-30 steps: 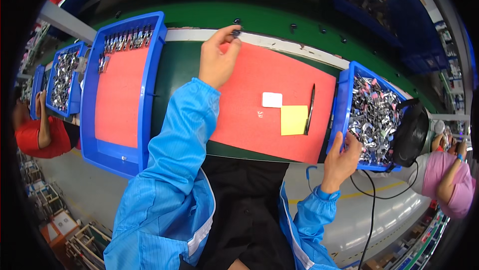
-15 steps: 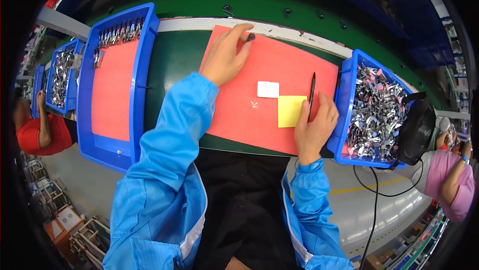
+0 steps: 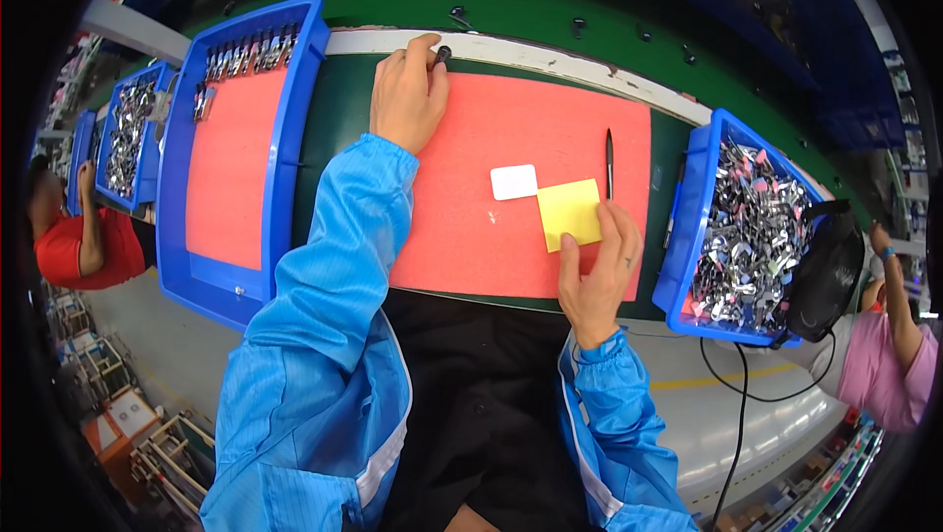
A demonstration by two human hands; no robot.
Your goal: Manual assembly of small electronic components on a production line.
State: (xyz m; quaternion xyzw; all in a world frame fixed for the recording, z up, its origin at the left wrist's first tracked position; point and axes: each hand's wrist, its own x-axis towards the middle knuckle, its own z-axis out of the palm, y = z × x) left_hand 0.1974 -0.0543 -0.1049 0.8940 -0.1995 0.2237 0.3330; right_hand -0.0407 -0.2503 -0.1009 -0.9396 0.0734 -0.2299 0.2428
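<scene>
My left hand (image 3: 406, 95) is at the upper left corner of the red mat (image 3: 462, 247), closed with thumb and forefinger on a small black piece (image 3: 443, 56). My right hand (image 3: 599, 277) is over the mat's lower right part, fingers apart. Its thumb and forefinger overlap the lower edge and right side of a yellow sticky note pad (image 3: 565, 210). A white rounded card (image 3: 514, 182) touches the pad's upper left corner. Just above my right fingertips lies a slim black pen (image 3: 609, 164).
A blue tray (image 3: 280, 178) on the left has a row of small metal pieces (image 3: 250, 54). At the right, a blue bin (image 3: 688, 247) is heaped with metal parts (image 3: 747, 237). A black bag (image 3: 823, 272) hangs beside it. Small black items sit on the green belt (image 3: 521, 11) beyond.
The red mat has turned counterclockwise, away from the right bin, with card, pad and pen on it. My left hand moved left with the black piece; my right hand shifted left over the pad.
</scene>
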